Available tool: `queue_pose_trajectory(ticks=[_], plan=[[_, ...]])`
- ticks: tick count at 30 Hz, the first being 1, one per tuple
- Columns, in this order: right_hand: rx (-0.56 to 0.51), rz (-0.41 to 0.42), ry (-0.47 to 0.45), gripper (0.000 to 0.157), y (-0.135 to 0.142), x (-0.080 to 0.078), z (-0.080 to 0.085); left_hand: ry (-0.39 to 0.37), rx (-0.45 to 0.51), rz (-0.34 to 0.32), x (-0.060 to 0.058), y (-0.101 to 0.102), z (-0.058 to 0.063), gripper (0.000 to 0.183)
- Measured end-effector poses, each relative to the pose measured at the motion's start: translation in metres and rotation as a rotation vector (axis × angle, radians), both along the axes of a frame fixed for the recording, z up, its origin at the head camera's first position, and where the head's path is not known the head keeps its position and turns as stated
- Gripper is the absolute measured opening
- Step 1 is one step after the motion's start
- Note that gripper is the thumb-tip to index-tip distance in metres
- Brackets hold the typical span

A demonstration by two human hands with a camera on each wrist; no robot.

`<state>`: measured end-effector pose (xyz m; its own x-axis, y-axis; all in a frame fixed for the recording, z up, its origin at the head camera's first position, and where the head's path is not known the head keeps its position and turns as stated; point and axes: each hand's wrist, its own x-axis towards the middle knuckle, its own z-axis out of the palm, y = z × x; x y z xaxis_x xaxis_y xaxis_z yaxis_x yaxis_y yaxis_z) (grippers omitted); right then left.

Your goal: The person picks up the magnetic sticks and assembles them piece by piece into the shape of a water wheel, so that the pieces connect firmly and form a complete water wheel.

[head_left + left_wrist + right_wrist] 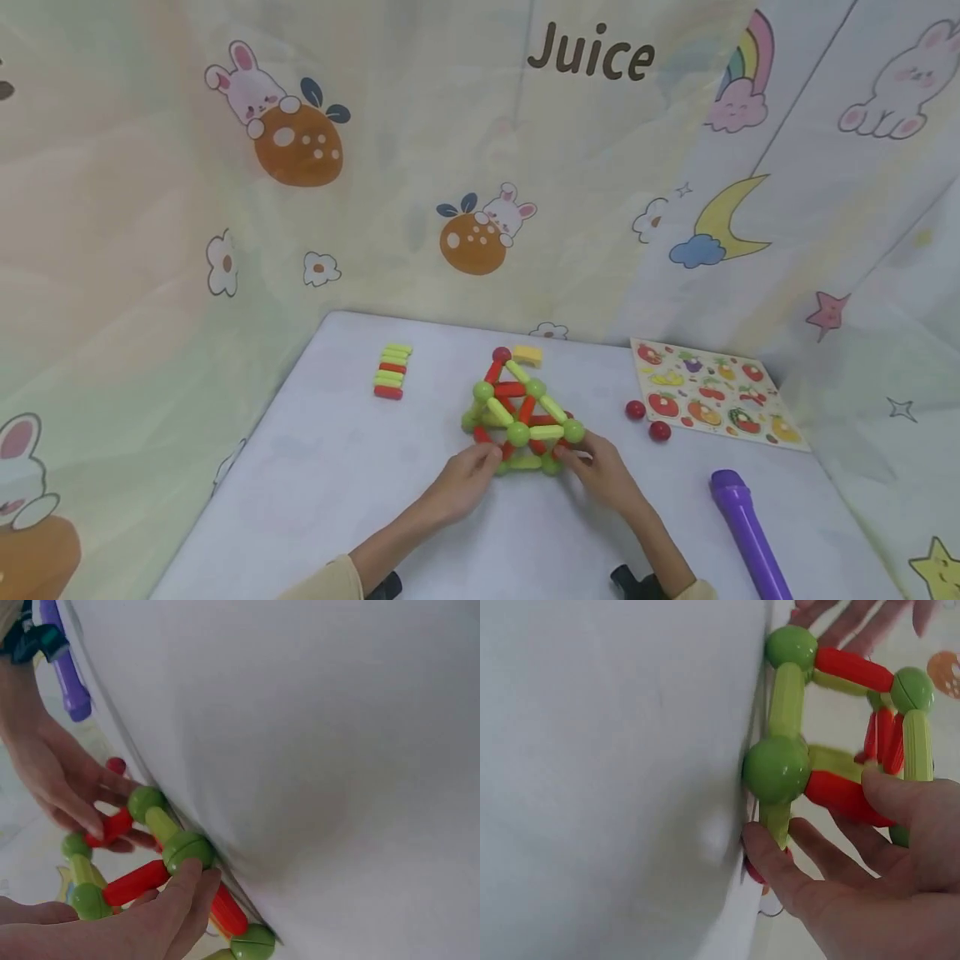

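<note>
A house-like structure of magnetic building sticks stands on the white table, its red and yellow-green rods joined by green balls. A red ball tops it. At the lower left corner, my left hand grips the base; in the left wrist view its fingers lie against a green ball and a red rod. My right hand holds the lower right corner. The right wrist view shows its thumb and fingers around a red rod, with a fingertip at a yellow-green rod. Parts of the far side are hidden.
Loose red and yellow-green sticks lie in a row at the back left. A yellow block is behind the structure. Two red balls sit beside a fruit-picture board; a purple microphone-shaped object lies at the right.
</note>
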<state>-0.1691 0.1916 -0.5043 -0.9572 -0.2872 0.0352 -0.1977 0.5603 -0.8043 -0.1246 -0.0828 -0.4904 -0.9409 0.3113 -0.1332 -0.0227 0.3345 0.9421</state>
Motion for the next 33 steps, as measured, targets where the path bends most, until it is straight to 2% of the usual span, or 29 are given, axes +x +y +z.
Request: queue_pose_trajectory(ticks=[6,9,11,12,14,16,18,20,21,23,27,33], plan=[[-0.036,-0.038,-0.050,0.046,0.013,-0.022,0.001,-0.013,0.030,-0.118,0.003,0.016,0.002,0.045],[-0.085,-0.029,-0.066,0.049,0.016,-0.028,0.003,0.000,0.009,-0.181,0.000,0.010,0.009,0.034],[-0.138,-0.032,-0.074,0.059,0.016,-0.027,0.005,0.076,-0.033,-0.181,-0.005,-0.001,0.016,0.023],[-0.163,-0.033,-0.071,0.066,0.016,-0.025,0.006,0.144,-0.063,-0.159,-0.010,-0.008,0.020,0.021],[-0.218,-0.041,-0.063,0.086,0.014,-0.017,0.009,0.306,-0.147,-0.084,-0.021,-0.020,0.026,0.029],[-0.237,-0.051,-0.034,0.106,0.009,-0.007,0.010,0.439,-0.256,0.001,-0.036,-0.029,0.029,0.055],[-0.212,-0.066,0.011,0.120,0.001,0.002,0.010,0.490,-0.343,0.026,-0.053,-0.034,0.027,0.093],[-0.164,-0.095,0.065,0.128,-0.010,0.009,0.009,0.465,-0.379,-0.018,-0.070,-0.035,0.021,0.124],[-0.132,-0.115,0.095,0.129,-0.016,0.011,0.007,0.440,-0.381,-0.048,-0.077,-0.035,0.018,0.133],[-0.095,-0.156,0.144,0.129,-0.027,0.013,0.005,0.392,-0.357,-0.098,-0.089,-0.034,0.010,0.140],[-0.043,-0.220,0.206,0.119,-0.041,0.011,0.001,0.339,-0.277,-0.151,-0.099,-0.032,-0.001,0.132],[-0.001,-0.256,0.204,0.096,-0.041,0.006,0.000,0.332,-0.214,-0.147,-0.097,-0.027,-0.005,0.116]])
